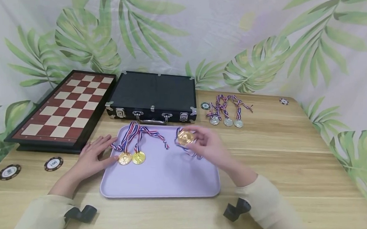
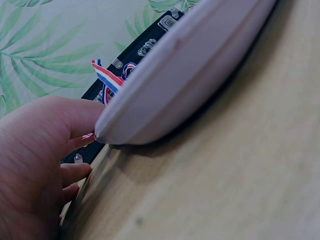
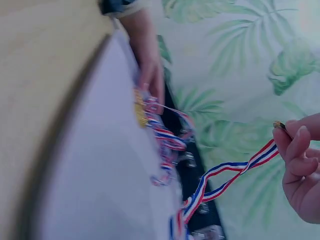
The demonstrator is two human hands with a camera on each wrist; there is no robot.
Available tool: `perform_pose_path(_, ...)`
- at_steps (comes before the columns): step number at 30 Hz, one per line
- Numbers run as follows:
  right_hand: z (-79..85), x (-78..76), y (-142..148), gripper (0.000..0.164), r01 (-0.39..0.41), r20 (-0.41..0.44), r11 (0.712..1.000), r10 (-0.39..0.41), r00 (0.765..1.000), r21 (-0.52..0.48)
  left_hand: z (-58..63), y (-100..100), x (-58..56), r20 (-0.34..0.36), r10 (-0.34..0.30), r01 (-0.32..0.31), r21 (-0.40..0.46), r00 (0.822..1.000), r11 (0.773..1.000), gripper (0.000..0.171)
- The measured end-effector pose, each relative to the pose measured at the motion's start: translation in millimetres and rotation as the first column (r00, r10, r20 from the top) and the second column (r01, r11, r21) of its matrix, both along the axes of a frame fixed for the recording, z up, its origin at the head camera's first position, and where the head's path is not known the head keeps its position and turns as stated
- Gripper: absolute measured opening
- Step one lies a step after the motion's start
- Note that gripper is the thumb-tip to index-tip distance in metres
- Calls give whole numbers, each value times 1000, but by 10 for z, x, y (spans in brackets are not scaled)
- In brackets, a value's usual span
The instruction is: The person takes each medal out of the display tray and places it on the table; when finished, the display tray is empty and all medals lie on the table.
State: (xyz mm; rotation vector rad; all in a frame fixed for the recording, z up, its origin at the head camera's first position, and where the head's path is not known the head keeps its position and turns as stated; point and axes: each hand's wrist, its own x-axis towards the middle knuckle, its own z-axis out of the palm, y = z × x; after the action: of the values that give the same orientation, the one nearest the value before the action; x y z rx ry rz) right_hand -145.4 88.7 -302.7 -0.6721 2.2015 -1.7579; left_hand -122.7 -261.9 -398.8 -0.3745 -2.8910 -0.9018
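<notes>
My right hand [image 1: 211, 147] pinches a gold medal [image 1: 185, 137] above the right part of a lilac tray [image 1: 164, 182]. Its striped ribbon [image 3: 242, 167] hangs down to the tray in the right wrist view. Two more gold medals, a left one [image 1: 124, 158] and a right one [image 1: 138, 157], lie at the tray's left side, their red, white and blue ribbons [image 1: 131, 134] bunched behind them. At the tray's left edge rests my left hand [image 1: 92, 158], fingers spread loosely, thumb over the rim by the left medal. In the left wrist view the tray's side [image 2: 165, 90] hides the thumb tip.
Behind the tray stands a black case [image 1: 155, 92] with metal latches. A chessboard [image 1: 68, 105] lies at the left, with poker chips [image 1: 53, 163] in front. Three silver medals [image 1: 228, 122] with tangled ribbons lie at the back right. Another chip [image 1: 284, 101] is near the far corner.
</notes>
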Motion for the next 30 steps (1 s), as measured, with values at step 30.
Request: perform_pose_path(30, 869, -581, 1783, 38, 360, 109, 731, -368, 923, -580, -9, -3, -11, -26, -15, 15, 5, 1000, 1000, 61)
